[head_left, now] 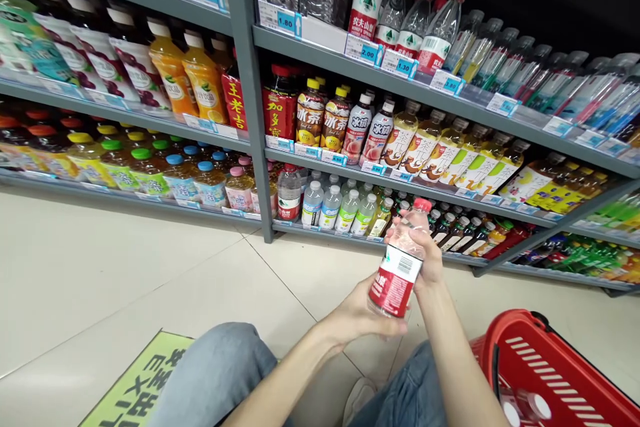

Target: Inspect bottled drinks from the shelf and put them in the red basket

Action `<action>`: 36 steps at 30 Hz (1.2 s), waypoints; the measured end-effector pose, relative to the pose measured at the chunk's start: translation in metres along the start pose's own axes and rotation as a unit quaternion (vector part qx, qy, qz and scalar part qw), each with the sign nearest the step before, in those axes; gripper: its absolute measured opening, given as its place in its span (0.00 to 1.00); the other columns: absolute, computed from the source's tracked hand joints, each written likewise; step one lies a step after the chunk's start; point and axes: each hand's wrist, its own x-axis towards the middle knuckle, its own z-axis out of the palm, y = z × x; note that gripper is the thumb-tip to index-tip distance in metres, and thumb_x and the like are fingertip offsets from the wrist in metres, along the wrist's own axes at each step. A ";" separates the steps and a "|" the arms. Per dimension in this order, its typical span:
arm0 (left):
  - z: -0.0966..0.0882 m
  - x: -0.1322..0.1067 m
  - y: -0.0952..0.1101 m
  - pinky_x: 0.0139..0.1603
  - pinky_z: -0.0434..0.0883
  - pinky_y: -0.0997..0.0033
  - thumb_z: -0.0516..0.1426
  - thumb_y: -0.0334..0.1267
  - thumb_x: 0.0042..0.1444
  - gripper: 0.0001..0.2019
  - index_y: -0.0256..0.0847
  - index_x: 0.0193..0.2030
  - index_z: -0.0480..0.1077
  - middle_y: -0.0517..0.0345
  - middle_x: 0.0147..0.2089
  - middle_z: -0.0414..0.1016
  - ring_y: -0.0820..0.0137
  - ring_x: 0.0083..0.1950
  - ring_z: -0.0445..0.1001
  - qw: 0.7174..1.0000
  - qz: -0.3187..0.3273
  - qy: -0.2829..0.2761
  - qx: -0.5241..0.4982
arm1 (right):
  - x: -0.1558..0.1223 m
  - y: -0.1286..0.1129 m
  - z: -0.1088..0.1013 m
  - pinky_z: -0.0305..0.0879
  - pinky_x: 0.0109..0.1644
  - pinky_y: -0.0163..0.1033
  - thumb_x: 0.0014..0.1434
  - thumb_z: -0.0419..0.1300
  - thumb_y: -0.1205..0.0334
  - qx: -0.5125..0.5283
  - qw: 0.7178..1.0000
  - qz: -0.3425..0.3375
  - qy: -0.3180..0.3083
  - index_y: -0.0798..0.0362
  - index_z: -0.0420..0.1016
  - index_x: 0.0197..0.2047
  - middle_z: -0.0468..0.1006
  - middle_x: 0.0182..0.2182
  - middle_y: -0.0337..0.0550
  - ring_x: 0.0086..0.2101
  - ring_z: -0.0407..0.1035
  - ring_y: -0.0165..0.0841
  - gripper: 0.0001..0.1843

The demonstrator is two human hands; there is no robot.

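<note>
A clear water bottle (399, 273) with a red cap and a red and white label is held up in front of me, tilted with its cap to the upper right. My left hand (364, 310) supports its base, fingers wrapped round the lower end. Higher up, my right hand (429, 255) grips the bottle around its upper part, the fingertips showing on the far side. A barcode on the label faces me. Behind the bottle runs the lowest shelf, lined with small drink bottles (349, 211).
A red shopping basket (555, 360) stands on the floor at my right, with white-capped bottles (533, 405) inside. Grey shelves (400, 73) full of drinks span the far side. A green floor sign (135, 380) lies at the left beside my bent knee (220, 360).
</note>
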 end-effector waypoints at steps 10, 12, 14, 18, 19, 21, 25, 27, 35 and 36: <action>0.009 0.004 -0.022 0.26 0.66 0.73 0.72 0.39 0.40 0.25 0.38 0.44 0.68 0.61 0.31 0.72 0.72 0.28 0.71 0.998 -0.014 0.062 0.004 | -0.005 -0.004 0.010 0.77 0.37 0.45 0.40 0.74 0.57 -0.149 0.988 0.027 -0.003 0.50 0.74 0.47 0.82 0.42 0.47 0.35 0.78 0.41 0.29; 0.006 0.008 -0.029 0.27 0.65 0.73 0.71 0.37 0.40 0.26 0.39 0.46 0.66 0.64 0.29 0.70 0.74 0.25 0.67 0.993 0.024 0.105 0.043 | -0.002 0.000 0.005 0.77 0.36 0.42 0.39 0.76 0.59 -0.177 0.984 0.028 0.022 0.51 0.75 0.46 0.82 0.41 0.46 0.33 0.78 0.38 0.30; 0.005 0.009 -0.033 0.28 0.65 0.72 0.70 0.36 0.41 0.25 0.39 0.45 0.66 0.64 0.29 0.70 0.74 0.26 0.67 0.987 0.045 0.129 0.082 | 0.000 0.002 0.001 0.76 0.34 0.40 0.38 0.76 0.60 -0.177 0.983 0.035 0.031 0.52 0.75 0.45 0.81 0.39 0.45 0.31 0.77 0.36 0.29; 0.006 0.007 -0.029 0.30 0.64 0.72 0.68 0.33 0.41 0.21 0.39 0.42 0.66 0.62 0.33 0.71 0.73 0.31 0.68 0.970 0.079 0.162 0.160 | 0.000 0.003 -0.002 0.75 0.32 0.39 0.38 0.75 0.62 -0.149 0.989 0.009 0.020 0.51 0.75 0.41 0.79 0.34 0.40 0.29 0.76 0.34 0.25; 0.006 0.007 -0.027 0.31 0.65 0.72 0.68 0.32 0.41 0.21 0.39 0.42 0.66 0.61 0.34 0.72 0.73 0.31 0.68 0.967 0.085 0.164 0.173 | -0.001 0.003 -0.001 0.75 0.32 0.39 0.38 0.75 0.62 -0.141 0.990 0.001 0.018 0.51 0.75 0.41 0.79 0.34 0.39 0.28 0.76 0.34 0.25; 0.005 0.006 -0.023 0.31 0.65 0.72 0.67 0.31 0.40 0.21 0.39 0.41 0.66 0.61 0.34 0.72 0.73 0.31 0.68 0.967 0.082 0.159 0.182 | -0.001 0.004 0.000 0.75 0.32 0.40 0.38 0.74 0.63 -0.131 0.991 -0.009 0.025 0.50 0.75 0.40 0.79 0.33 0.38 0.28 0.75 0.34 0.23; -0.003 0.006 -0.022 0.28 0.64 0.73 0.67 0.32 0.40 0.21 0.39 0.42 0.66 0.63 0.30 0.72 0.74 0.27 0.67 0.976 0.050 0.142 0.159 | 0.001 0.010 0.001 0.74 0.33 0.40 0.38 0.74 0.63 -0.122 0.991 -0.003 0.047 0.50 0.74 0.40 0.79 0.33 0.37 0.28 0.75 0.33 0.24; -0.007 0.006 -0.023 0.27 0.64 0.74 0.66 0.32 0.41 0.21 0.39 0.43 0.66 0.64 0.29 0.71 0.75 0.26 0.67 0.977 0.042 0.146 0.152 | 0.003 0.014 0.001 0.74 0.33 0.40 0.38 0.74 0.63 -0.113 0.992 0.006 0.061 0.51 0.74 0.41 0.79 0.33 0.38 0.28 0.75 0.34 0.25; -0.007 0.004 -0.026 0.32 0.67 0.72 0.67 0.37 0.43 0.20 0.40 0.43 0.66 0.60 0.32 0.75 0.70 0.30 0.71 0.944 0.043 0.213 0.250 | 0.006 0.020 0.004 0.73 0.37 0.39 0.39 0.76 0.59 -0.107 0.989 0.005 0.104 0.51 0.76 0.42 0.82 0.38 0.41 0.34 0.77 0.35 0.25; -0.006 0.004 -0.028 0.33 0.67 0.71 0.67 0.38 0.44 0.21 0.41 0.44 0.66 0.59 0.33 0.76 0.69 0.31 0.73 0.931 0.041 0.234 0.278 | 0.006 0.021 0.003 0.73 0.37 0.39 0.39 0.76 0.59 -0.126 0.985 -0.002 0.115 0.52 0.77 0.42 0.82 0.38 0.41 0.34 0.77 0.34 0.25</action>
